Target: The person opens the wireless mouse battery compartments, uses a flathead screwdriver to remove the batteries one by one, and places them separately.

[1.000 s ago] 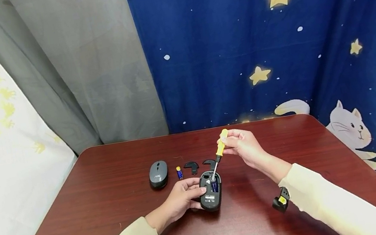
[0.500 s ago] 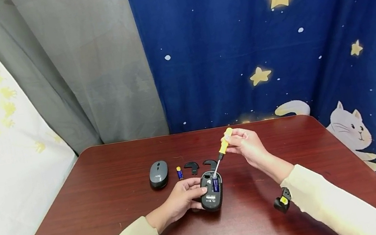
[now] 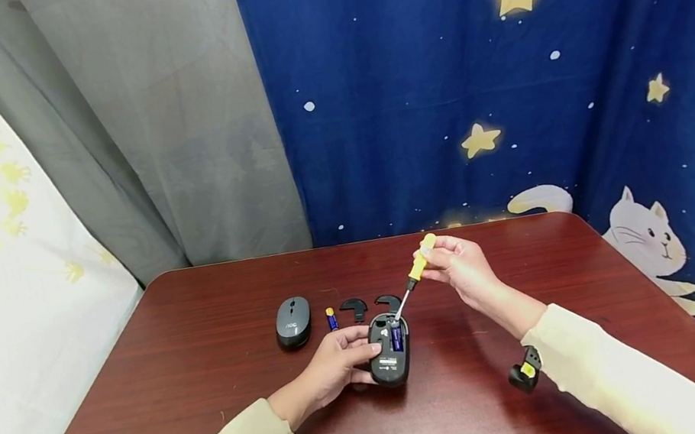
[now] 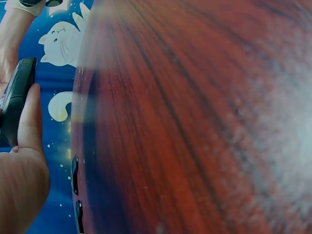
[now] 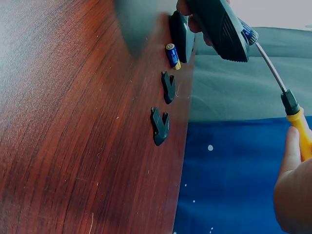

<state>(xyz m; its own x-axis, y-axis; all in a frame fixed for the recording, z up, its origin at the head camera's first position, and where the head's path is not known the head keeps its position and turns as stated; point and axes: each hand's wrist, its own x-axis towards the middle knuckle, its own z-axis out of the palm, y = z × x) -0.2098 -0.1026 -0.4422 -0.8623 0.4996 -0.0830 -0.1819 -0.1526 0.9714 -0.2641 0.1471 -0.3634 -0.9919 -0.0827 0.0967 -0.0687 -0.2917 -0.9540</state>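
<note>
The right hand (image 3: 462,270) has drawn the screwdriver (image 3: 415,275) handle rightward, leaning its shaft flatter over the mouse (image 3: 390,349).

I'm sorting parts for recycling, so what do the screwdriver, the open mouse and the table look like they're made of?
Screwdriver: yellow handle, likely plastic, smooth and opaque; thin silvery shaft, probably steel, with a metallic sheen. Open mouse: black matte shell, apparently moulded plastic. Table: reddish-brown with visible grain streaks and a glossy finish, so wood or a wood-look veneer; the pictures cannot settle which.

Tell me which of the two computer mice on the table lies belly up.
The dark mouse held by the left hand, its open underside showing a blue battery. The grey mouse farther left sits right way up, untouched.
</note>
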